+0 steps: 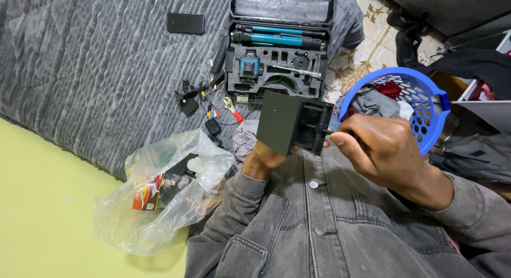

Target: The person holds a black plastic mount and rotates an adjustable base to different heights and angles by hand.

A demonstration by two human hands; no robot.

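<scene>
a grey quilted bed cover filled the background, carrying an open black tool case with teal tubes, a dark phone, a small red-handled wrench, and a clear plastic bag near the yellow-green floor. over the lap of a grey denim jacket, the left hand held up a dark boxy part from beneath, its fingers mostly hidden, so i could not tell how they were set. the right hand was curled, thumb and fingers pinched together at the part's right edge, just in front of a blue laundry basket.
</scene>
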